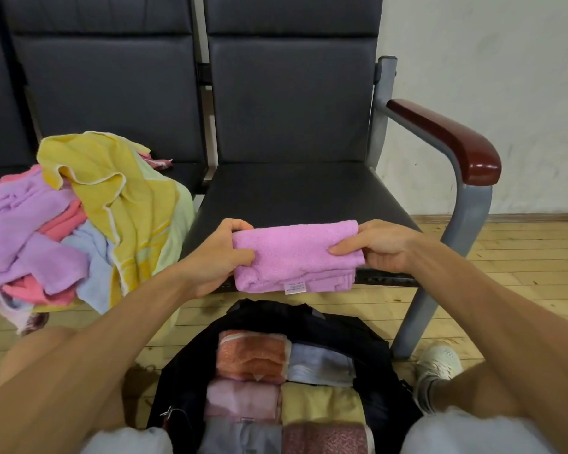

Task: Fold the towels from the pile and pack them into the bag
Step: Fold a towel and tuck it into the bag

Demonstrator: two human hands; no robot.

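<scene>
Over the front edge of the seat [292,188], a folded pink towel [292,253] hangs between both hands, its long axis running left to right. The left hand [217,257] pinches one short end, thumb on top and fingers curled beneath. The right hand [381,247] pinches the other end the same way, so neither is nearer. The open bag [341,326] sits on the floor directly below the towel and closer to the person, so packing looks like a straight drop down and back.

By count there is one towel in the hands and one bag. Six folded towels [251,353] show inside it, in two columns of three. One loose pile [79,217] lies on the seat to the left. It shows yellow, purple, pink, blue and pale green cloth, but I cannot tell its exact number.
</scene>
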